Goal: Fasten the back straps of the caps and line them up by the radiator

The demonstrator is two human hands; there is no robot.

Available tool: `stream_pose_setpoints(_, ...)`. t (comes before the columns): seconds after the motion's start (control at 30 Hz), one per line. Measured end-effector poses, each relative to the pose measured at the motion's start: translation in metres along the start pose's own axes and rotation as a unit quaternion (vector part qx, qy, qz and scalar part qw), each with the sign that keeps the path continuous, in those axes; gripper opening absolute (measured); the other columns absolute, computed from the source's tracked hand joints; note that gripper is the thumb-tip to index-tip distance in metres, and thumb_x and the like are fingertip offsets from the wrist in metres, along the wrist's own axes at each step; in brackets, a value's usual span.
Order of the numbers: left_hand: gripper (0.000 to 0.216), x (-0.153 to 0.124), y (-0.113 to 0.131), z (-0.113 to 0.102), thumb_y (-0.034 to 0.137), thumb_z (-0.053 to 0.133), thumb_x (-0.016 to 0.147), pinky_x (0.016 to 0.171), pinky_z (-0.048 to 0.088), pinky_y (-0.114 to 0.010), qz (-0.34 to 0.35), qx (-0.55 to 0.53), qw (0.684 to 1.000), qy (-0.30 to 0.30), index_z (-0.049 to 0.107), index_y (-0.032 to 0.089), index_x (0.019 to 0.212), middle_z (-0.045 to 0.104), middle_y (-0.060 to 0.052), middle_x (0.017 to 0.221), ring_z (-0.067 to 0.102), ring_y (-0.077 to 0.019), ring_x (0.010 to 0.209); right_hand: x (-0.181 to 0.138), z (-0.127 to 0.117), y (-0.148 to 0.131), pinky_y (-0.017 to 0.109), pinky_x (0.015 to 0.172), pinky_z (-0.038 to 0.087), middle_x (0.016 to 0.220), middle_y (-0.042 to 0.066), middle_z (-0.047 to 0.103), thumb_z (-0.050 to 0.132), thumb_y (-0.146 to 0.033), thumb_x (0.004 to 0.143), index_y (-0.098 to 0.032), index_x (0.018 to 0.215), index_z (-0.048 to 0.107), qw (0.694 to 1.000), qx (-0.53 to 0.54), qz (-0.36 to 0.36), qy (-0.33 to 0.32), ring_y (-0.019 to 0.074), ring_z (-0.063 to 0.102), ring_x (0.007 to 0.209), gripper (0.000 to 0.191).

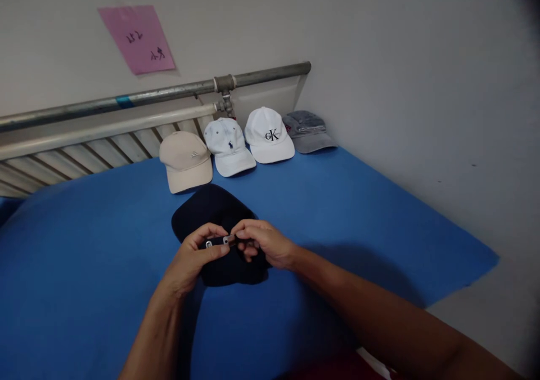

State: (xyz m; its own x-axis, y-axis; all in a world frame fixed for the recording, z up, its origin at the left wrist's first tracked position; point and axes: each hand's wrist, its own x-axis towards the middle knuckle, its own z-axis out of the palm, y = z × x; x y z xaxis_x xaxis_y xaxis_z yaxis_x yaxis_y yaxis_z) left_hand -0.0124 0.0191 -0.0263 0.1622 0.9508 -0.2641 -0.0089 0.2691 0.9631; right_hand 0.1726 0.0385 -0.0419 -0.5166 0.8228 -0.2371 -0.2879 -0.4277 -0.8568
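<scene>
A dark baseball cap point(211, 208) lies on the blue surface in front of me, its brim pointing away and to the left. Between thumb and fingers, my left hand point(189, 260) pinches the cap's back strap, where light printing shows. My right hand point(270, 245) is closed with its fingertips at the right side of a small metal buckle point(226, 240) on that strap. Exactly how the strap end sits in the buckle is too small to tell. Parts of the cap's crown are hidden behind both hands.
Behind the dark cap stand a beige cap point(185, 163), a white cap with a small dark logo point(232, 155), a white cap with letters point(268, 138) and a grey cap point(310, 132). A radiator point(105, 149) and a metal pipe point(177, 93) run along the wall.
</scene>
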Motion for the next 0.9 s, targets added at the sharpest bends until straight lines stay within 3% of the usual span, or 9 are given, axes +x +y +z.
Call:
stream_pose_setpoints(0.17, 0.021, 0.000, 0.000, 0.002, 0.026, 0.082, 0.061, 0.064, 0.041, -0.023, -0.008, -0.008, 1.000, 0.006, 0.071, 0.022, 0.079, 0.065, 0.002, 0.076, 0.056, -0.0118, 0.066, 0.001, 0.001, 0.005, 0.020, 0.044, 0.040, 0.058, -0.006, 0.055, 0.064, -0.020, 0.066, -0.017, 0.074, 0.056, 0.999, 0.012, -0.041, -0.003, 0.0053, 0.045, 0.043, 0.012)
stream_pose_setpoints(0.33, 0.015, 0.002, 0.002, 0.001, 0.023, 0.080, 0.062, 0.063, 0.039, -0.020, 0.004, -0.009, 1.000, -0.021, 0.071, 0.019, 0.074, 0.062, 0.002, 0.069, 0.052, -0.0103, 0.066, -0.003, -0.001, -0.004, 0.021, 0.050, 0.042, 0.056, -0.007, 0.056, 0.065, -0.022, 0.071, -0.017, 0.079, 0.058, 0.994, -0.058, -0.085, -0.032, 0.0066, 0.050, 0.047, 0.012)
stream_pose_setpoints(0.5, 0.020, 0.000, 0.002, -0.001, 0.025, 0.082, 0.060, 0.058, 0.038, -0.019, -0.023, -0.063, 0.998, -0.014, 0.069, 0.020, 0.075, 0.061, 0.003, 0.068, 0.051, -0.0087, 0.060, -0.011, -0.005, -0.020, 0.023, 0.060, 0.046, 0.065, -0.004, 0.062, 0.058, -0.015, 0.072, -0.017, 0.087, 0.059, 0.990, -0.111, -0.077, -0.032, 0.0081, 0.056, 0.057, 0.015)
stream_pose_setpoints(0.9, 0.014, 0.001, 0.001, -0.001, 0.023, 0.079, 0.063, 0.061, 0.037, -0.021, 0.004, -0.030, 0.998, -0.062, 0.070, 0.019, 0.074, 0.063, 0.002, 0.068, 0.052, -0.0103, 0.063, -0.014, 0.002, -0.021, 0.022, 0.056, 0.042, 0.064, -0.006, 0.061, 0.060, -0.013, 0.069, -0.018, 0.084, 0.058, 0.984, -0.142, -0.097, -0.036, 0.0071, 0.053, 0.054, 0.016)
